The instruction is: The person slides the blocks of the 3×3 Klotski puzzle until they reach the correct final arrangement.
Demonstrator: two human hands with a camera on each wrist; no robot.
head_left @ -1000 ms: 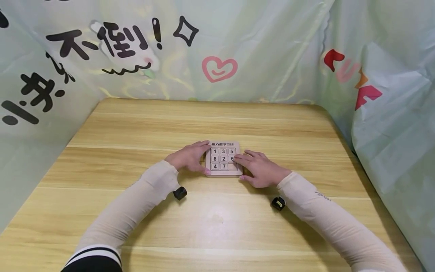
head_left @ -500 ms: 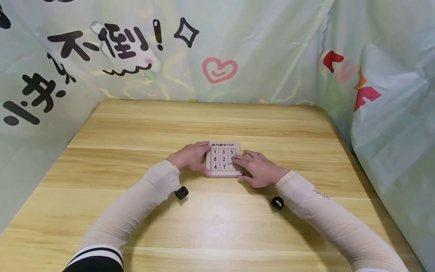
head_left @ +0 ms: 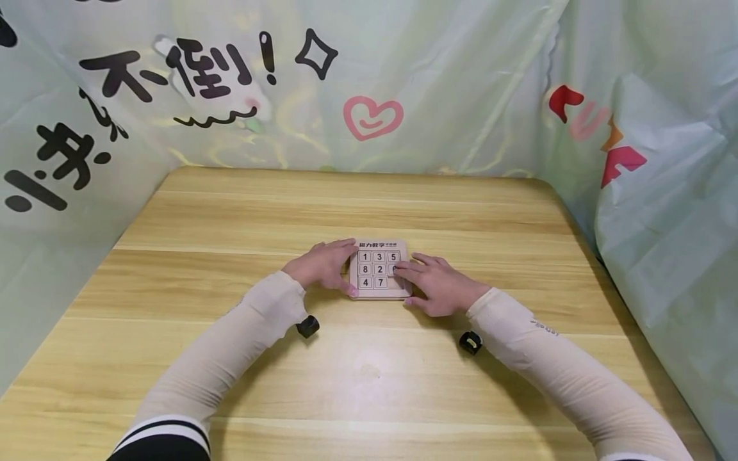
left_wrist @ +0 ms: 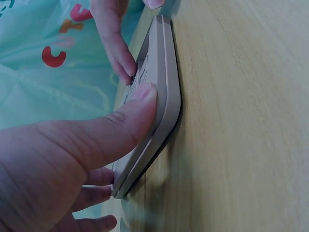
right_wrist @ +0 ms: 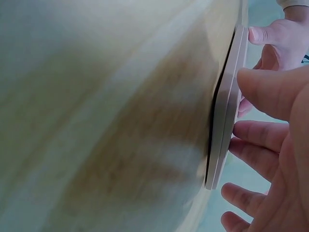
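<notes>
A pinkish number slide puzzle point(head_left: 377, 296) lies flat on the wooden table. Its tiles read 1, 3, 5, then 8, 2, 6, then 4, 7, with a bare slot at the lower right. My left hand point(head_left: 321, 264) grips the puzzle's left side, thumb on the near corner and fingers at the far one; the left wrist view shows that thumb point(left_wrist: 128, 118) on the frame's edge. My right hand point(head_left: 441, 286) comes in from the right, straight fingertips on the 6 tile point(head_left: 391, 271), partly covering it. Its thumb is by the near right corner.
The wooden table point(head_left: 357, 371) extends around the puzzle on all sides. Printed pale green sheeting point(head_left: 461, 83) hangs behind and along both sides of it. A small black camera point(head_left: 308, 327) sits under my left wrist, another camera point(head_left: 471, 343) under my right.
My right hand has shifted very slightly left, and its fingertips cover more of the 6 tile. The left hand and the puzzle stay in place; the tile order is the same.
</notes>
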